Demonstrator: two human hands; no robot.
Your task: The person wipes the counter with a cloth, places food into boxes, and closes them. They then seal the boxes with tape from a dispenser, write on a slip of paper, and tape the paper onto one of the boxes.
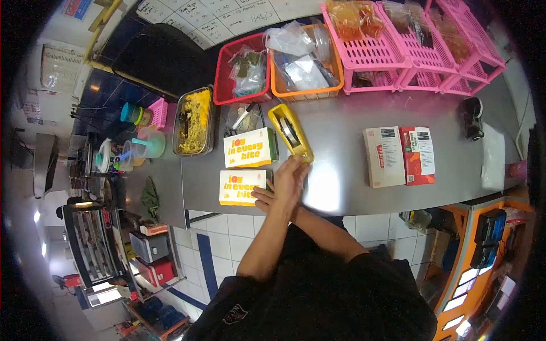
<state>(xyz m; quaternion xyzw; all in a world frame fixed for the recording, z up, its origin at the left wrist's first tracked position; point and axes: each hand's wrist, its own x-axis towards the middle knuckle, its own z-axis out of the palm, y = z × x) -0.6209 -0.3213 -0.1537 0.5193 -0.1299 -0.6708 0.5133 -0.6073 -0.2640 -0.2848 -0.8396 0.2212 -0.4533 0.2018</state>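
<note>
My arms cross at the wrists. My left hand (290,177) is at the near end of the yellow tape dispenser (280,124), its fingertips pinched together by the cutting edge; whatever they hold is too small to make out. Below and to its left, my right hand (266,197) lies with fingers apart on the right side of the nearer white and yellow box (236,187). A second box with the same print (244,149) lies just behind it, left of the dispenser. Part of my right hand is hidden under my left wrist.
Behind are a red basket (218,85), an orange basket (307,94) and pink racks (375,57) with bags. A food tray (193,122) stands left; a white box (382,159) and a red box (420,162) lie right. The steel table's front edge (364,214) is near me.
</note>
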